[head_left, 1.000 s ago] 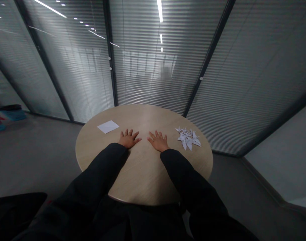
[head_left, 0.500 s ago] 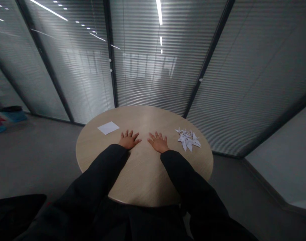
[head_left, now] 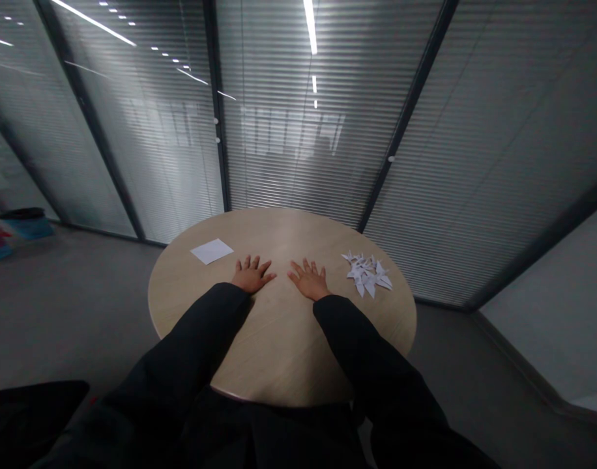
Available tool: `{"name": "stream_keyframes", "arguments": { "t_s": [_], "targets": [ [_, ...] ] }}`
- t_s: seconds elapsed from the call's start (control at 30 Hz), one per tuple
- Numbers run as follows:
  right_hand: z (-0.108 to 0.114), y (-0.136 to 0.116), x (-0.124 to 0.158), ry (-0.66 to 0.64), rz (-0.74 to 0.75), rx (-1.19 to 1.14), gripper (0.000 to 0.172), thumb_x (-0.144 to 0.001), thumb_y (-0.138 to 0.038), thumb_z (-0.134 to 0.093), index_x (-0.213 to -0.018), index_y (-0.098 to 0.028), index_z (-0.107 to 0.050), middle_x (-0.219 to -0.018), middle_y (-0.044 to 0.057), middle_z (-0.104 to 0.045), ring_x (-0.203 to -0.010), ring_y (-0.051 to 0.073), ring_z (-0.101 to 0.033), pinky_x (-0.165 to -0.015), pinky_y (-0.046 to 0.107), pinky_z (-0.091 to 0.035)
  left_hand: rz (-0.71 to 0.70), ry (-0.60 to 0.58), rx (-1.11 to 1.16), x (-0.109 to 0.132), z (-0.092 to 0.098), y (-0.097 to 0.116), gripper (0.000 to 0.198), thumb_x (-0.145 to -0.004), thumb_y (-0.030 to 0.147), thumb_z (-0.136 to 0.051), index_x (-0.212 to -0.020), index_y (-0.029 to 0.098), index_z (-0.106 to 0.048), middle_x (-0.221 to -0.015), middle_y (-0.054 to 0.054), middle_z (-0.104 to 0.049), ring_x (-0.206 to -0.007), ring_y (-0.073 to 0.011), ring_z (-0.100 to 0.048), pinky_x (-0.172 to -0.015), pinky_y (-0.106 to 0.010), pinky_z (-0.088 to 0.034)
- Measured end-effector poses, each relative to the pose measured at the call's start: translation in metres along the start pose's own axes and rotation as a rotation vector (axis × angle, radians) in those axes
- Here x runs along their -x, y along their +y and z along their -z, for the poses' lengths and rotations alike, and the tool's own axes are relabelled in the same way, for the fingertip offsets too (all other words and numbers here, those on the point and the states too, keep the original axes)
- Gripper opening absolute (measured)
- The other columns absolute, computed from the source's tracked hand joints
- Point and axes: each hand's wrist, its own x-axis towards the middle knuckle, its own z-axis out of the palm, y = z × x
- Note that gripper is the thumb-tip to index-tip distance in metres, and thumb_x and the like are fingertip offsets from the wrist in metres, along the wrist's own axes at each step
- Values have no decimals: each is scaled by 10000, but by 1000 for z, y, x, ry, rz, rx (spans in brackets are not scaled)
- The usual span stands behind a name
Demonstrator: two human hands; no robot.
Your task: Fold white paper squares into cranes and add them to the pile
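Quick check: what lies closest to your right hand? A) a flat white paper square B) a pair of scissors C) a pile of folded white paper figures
C. The pile of folded white paper figures sits just right of the right hand on the round table; the flat white paper square lies nearer the left hand.

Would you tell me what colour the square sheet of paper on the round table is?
Plain white: the sheet of paper shows best in the head view.

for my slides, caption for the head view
Left hand and right hand flat on round table between a paper sheet and folded paper shapes
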Motion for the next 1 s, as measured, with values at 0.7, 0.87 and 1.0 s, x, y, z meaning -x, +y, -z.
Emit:
{"name": "stream_keyframes", "arguments": {
  "t_s": [0.7,0.87,1.0],
  "targets": [
    [1,-1,1,29,5,-16,606,-937,-618,-178,-1488,-367,-191,-1594,85,-123,-1445,352,-115,-1102,609,-62,0,4,9,1,1,0,712,-880,686,-197,-1481,313,-282,-1569,-123,-217,-1435,-388,-127,-1088,-628,-113],
    [0,-1,1,40,-1,-15,615,-933,-623,-185,-1488,-357,-200,-1593,83,-129,-1444,350,-119,-1104,603,-67,-13,2,12,0,1,-1,720,-875,694,-204,-1473,305,-304,-1563,-132,-232,-1430,-399,-139,-1086,-632,-116],
    [2,-2,4,27,0,2,616,-937,-616,-167,-1494,-352,-176,-1595,84,-115,-1446,345,-108,-1102,600,-57,-15,7,8,1,3,-1,713,-879,689,-203,-1472,306,-305,-1562,-132,-233,-1429,-394,-147,-1084,-630,-123]
  ]
}}
